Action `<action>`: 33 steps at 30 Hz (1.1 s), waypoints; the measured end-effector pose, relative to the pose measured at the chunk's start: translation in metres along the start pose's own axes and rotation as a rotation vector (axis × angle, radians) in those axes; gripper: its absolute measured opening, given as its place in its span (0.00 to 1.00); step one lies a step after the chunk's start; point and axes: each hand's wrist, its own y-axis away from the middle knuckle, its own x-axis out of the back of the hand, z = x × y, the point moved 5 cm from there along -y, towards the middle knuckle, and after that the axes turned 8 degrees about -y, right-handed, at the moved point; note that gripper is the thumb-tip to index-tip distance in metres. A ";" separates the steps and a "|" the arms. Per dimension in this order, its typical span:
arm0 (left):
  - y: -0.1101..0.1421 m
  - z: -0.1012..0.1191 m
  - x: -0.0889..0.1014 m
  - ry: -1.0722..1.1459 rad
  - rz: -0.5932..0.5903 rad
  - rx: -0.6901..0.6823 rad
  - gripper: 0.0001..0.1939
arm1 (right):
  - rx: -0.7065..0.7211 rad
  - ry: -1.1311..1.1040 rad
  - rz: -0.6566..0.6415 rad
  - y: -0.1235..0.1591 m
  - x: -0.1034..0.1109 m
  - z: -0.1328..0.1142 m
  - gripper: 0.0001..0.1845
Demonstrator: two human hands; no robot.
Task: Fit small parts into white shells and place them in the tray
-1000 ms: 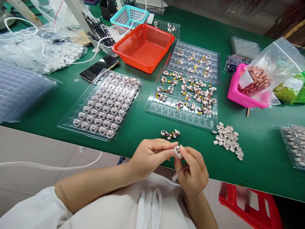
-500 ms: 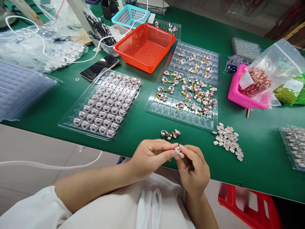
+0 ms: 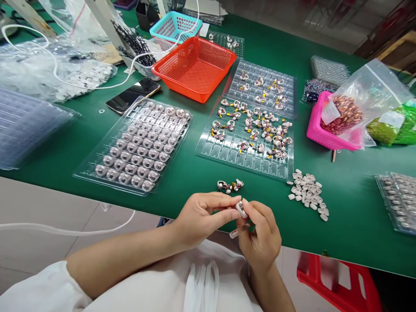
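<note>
Near the table's front edge, my left hand (image 3: 208,214) and my right hand (image 3: 261,238) meet fingertip to fingertip. Both pinch a small white plastic shell (image 3: 241,209), with a hollow facing up. A small clear piece with red marks (image 3: 234,233) pokes out below my right fingers; its kind I cannot make out. Just beyond the hands lies a small wired assembly (image 3: 230,186), white with yellow and red parts. To the right is a loose pile of small white caps (image 3: 307,190). A clear tray of wired assemblies (image 3: 224,149) sits farther back.
A clear tray of round white shells (image 3: 78,173) lies at the left, beside a phone (image 3: 120,100). Behind stand a red basket (image 3: 198,71) and a turquoise basket (image 3: 162,28). A pink basket (image 3: 316,130) holds bagged copper-coloured parts. A red stool (image 3: 312,273) is below the table.
The white shell has been turned in my fingertips, its hollow now more visible. The clear piece with red marks now shows under my right hand. The view has shifted slightly.
</note>
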 end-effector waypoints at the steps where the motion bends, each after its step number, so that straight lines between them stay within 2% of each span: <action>1: -0.001 -0.001 -0.001 0.033 -0.007 0.028 0.09 | -0.017 -0.022 -0.002 0.000 0.000 0.001 0.24; 4: -0.003 -0.004 -0.001 0.129 -0.046 0.117 0.09 | -0.094 -0.150 -0.037 -0.001 0.001 0.004 0.23; 10: -0.006 -0.007 0.003 0.184 -0.141 0.199 0.09 | -0.297 -0.538 -0.234 -0.008 0.008 0.018 0.19; 15: -0.001 -0.009 0.001 0.177 -0.214 0.235 0.11 | -0.380 -0.593 -0.261 -0.016 0.012 0.026 0.06; 17: 0.000 -0.011 -0.001 0.203 -0.239 0.266 0.14 | -0.406 -0.596 -0.307 -0.018 0.009 0.027 0.06; 22: 0.001 -0.014 -0.001 0.276 -0.310 0.370 0.24 | -0.379 -0.656 -0.396 -0.020 0.003 0.022 0.11; 33: 0.002 -0.019 -0.002 0.285 -0.353 0.429 0.24 | -0.319 -0.682 -0.280 -0.018 -0.001 0.016 0.05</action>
